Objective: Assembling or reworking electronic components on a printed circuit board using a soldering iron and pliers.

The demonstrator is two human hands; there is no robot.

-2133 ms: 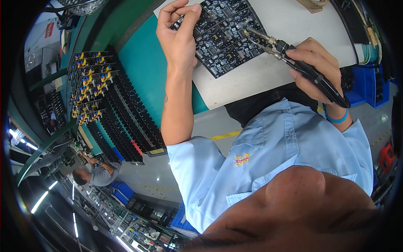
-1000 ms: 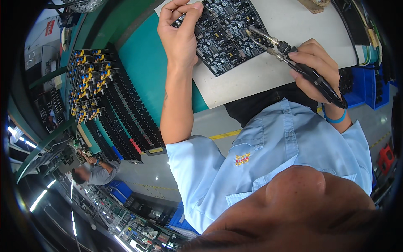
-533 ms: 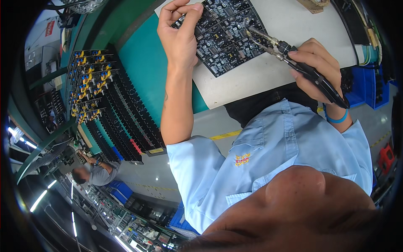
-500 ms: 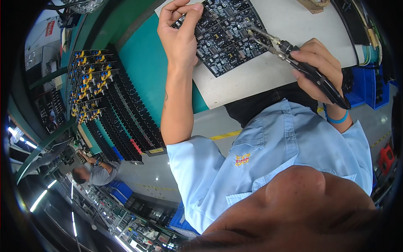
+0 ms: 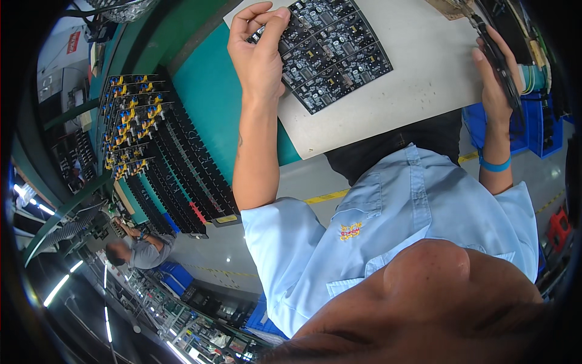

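My left hand [image 5: 259, 60] pinches the left edge of a panel of black circuit boards [image 5: 339, 57], thumb on top. Small components cover the panel, which lies on a pale work sheet [image 5: 424, 79]. Over at the right, my right hand [image 5: 497, 91] is closed around the black handle of soldering tweezers [image 5: 504, 71]. Their metal tips reach a brown, shallow holder [image 5: 447, 8] at the top edge, where the exact contact is hard to make out.
A green mat [image 5: 203, 79] lies under the sheet. To the left stand black racks [image 5: 182, 158] and boards with yellow and blue parts [image 5: 130, 121]. Blue bins [image 5: 533, 124] sit at the right. Another person [image 5: 142, 247] works at the far lower left.
My right hand has carried the soldering tweezers from the panel up and right to the brown holder. My left hand and the panel have hardly moved.
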